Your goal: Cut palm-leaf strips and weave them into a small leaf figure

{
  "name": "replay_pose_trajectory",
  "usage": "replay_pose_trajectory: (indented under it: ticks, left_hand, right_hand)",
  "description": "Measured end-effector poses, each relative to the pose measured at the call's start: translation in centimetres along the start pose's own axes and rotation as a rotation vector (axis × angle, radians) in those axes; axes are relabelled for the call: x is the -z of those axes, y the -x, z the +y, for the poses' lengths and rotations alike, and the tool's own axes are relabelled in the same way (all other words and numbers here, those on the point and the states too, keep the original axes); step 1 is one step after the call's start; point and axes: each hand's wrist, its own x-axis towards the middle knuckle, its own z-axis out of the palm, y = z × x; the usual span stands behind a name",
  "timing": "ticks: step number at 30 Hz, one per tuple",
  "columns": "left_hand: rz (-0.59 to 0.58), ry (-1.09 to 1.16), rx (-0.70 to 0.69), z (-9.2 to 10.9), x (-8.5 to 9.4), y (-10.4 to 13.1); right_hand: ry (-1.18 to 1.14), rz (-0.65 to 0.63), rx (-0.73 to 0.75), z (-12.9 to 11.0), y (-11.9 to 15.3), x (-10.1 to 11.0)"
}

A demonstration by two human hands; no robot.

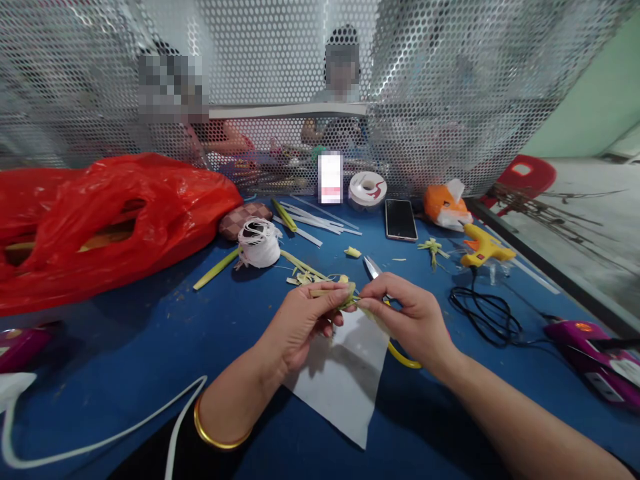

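Above a white sheet of paper [345, 387], my left hand [313, 317] pinches a small bundle of pale green leaf strips [349, 298]. My right hand [407, 320] meets it from the right, thumb and forefinger closed on the same bundle's end. Scissors [373, 267] with yellow handles lie partly under my right hand, blades pointing away. Just beyond my hands are curled leaf scraps [300, 277] and a small cut green piece [353, 253].
A red plastic bag [110, 227] fills the left. Farther back are white string [260, 243], a ribbon spool [367, 189] and a dark phone [401, 219]. A yellow glue gun [485, 247] with black cable lies right. People sit behind the perforated screen [280, 60].
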Motion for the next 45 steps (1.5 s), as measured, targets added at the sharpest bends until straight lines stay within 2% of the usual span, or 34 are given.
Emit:
replay_pose_trajectory:
  ticks: [2,8,12,17,21,26,30,34,39,45]
  left_hand:
    - [-0.010,0.021,0.012,-0.02,0.01,-0.04]
    - [0.068,0.008,-0.031,0.05,-0.18,0.13]
    - [0.078,-0.021,-0.048,-0.05,-0.21,0.12]
    - [0.021,-0.149,-0.044,-0.50,-0.21,0.06]
    - [-0.031,-0.225,-0.077,-0.62,-0.41,0.22]
    - [0.016,-0.133,-0.056,-0.28,-0.55,0.38]
    - [0.030,-0.077,-0.046,-0.15,-0.55,0.38]
    - [0.026,-0.111,-0.074,-0.34,-0.57,0.32]
    - [0.013,-0.190,-0.122,-0.55,-0.63,0.24]
    - [0.017,-0.224,-0.145,-0.50,-0.76,0.28]
  right_hand:
    - [-0.006,-0.001,0.006,-0.03,0.00,0.01]
    - [-0.015,-0.032,0.030,-0.14,-0.04,-0.08]
    - [-0.041,-0.010,-0.008,-0.18,-0.03,-0.15]
    - [-0.055,0.025,-0.111,-0.28,0.15,-0.17]
    - [-0.064,-0.010,-0.117,-0.34,0.28,-0.21]
    - [-0.108,0.004,-0.121,-0.46,0.09,-0.11]
    - [-0.085,-0.059,-0.151,-0.50,-0.09,0.08]
    - [-0.033,-0.106,-0.165,-0.57,-0.04,-0.03]
    - [0.035,-0.059,-0.134,-0.76,0.32,-0.48]
    - [-0.024,-0.041,-0.135,-0.38,0.50,-0.53]
